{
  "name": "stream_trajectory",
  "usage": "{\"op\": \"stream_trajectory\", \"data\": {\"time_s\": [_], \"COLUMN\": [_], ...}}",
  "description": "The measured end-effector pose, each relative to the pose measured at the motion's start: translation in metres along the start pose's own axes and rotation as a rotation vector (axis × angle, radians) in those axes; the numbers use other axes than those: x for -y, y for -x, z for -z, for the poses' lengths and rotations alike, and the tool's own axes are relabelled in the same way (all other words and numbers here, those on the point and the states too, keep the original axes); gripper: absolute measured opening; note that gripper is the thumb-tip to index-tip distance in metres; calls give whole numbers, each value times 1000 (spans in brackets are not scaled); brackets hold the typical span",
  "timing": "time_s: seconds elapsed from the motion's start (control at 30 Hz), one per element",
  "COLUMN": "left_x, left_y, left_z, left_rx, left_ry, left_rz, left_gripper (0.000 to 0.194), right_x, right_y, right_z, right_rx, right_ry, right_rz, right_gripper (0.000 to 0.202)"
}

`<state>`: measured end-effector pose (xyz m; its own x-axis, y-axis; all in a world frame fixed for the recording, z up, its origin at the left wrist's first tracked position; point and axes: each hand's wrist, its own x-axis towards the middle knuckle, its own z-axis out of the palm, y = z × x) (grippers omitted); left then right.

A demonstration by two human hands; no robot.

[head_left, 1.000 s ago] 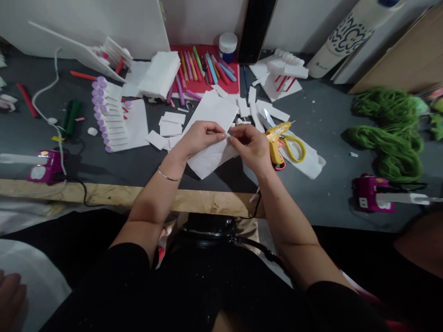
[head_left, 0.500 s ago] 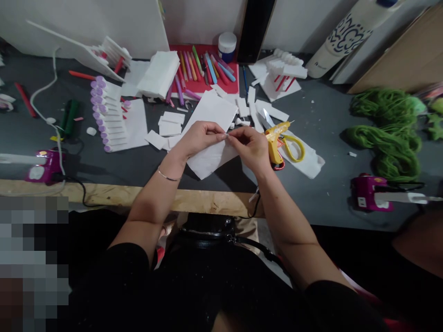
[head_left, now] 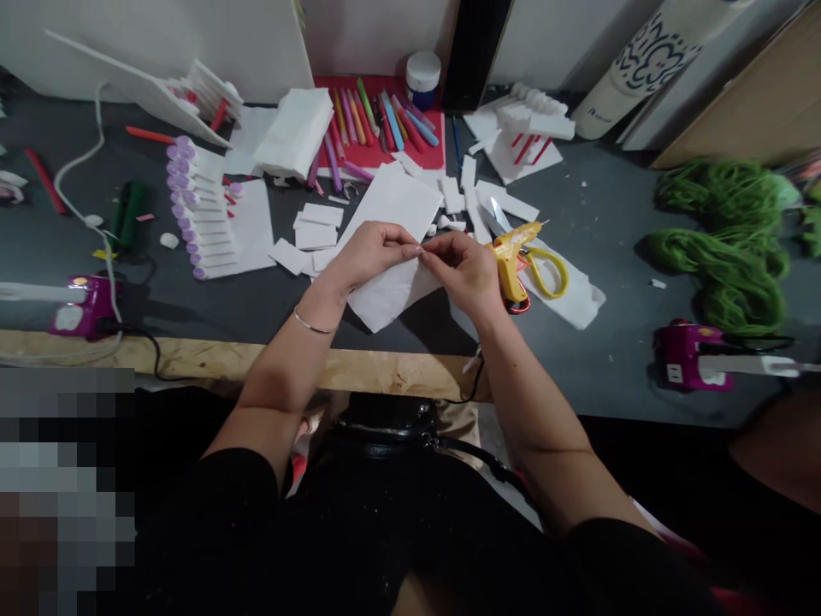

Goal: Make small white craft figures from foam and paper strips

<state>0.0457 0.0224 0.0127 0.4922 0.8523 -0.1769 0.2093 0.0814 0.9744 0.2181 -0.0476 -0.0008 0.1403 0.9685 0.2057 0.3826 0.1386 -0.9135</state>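
Note:
My left hand (head_left: 381,251) and my right hand (head_left: 463,263) meet fingertip to fingertip above a white sheet (head_left: 394,205) on the dark table. Both are closed in a pinch; whatever lies between the fingers is too small to name. Just right of my right hand lies a yellow glue gun (head_left: 511,263), partly over scissors (head_left: 547,274) with yellow handles. Small white cut pieces (head_left: 317,227) lie left of the sheet, and white strips (head_left: 471,192) lie to its right.
Felt-tip pens (head_left: 378,120) lie on red paper beside a white-lidded jar (head_left: 423,79). A white model with purple-tipped rolls (head_left: 205,210) sits left. Green yarn (head_left: 724,248), a purple device (head_left: 689,358) and a tall bottle (head_left: 632,73) are at right. A person is at the right edge.
The view has shifted slightly. My hands stay pinched together over the white sheet, with barely any visible movement.

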Motion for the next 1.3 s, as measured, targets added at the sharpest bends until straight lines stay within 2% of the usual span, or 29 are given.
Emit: {"op": "stream_trajectory", "data": {"time_s": [0.23,0.37,0.53,0.8,0.93,1.3], "left_x": [-3,-1,0,4,6,13], "left_y": [3,2,1,-2,-3,-5], "left_z": [0,1,1,1,1,4], "left_rx": [48,40,55,74,69,52], "left_ry": [17,9,44,129,133,15], "left_rz": [62,14,-25,40,30,-59], "left_gripper": [24,29,25,20,20,16], "right_x": [1,1,-1,-9,-11,-12], "right_y": [-1,-1,0,-1,-1,-1], "right_z": [1,1,1,3,2,2], "right_rx": [-34,-64,-72,-55,-42,-21], "right_ry": [-1,12,64,212,170,77], "right_rz": [-6,12,109,254,232,196], "right_gripper": [4,1,3,5,1,7]}}
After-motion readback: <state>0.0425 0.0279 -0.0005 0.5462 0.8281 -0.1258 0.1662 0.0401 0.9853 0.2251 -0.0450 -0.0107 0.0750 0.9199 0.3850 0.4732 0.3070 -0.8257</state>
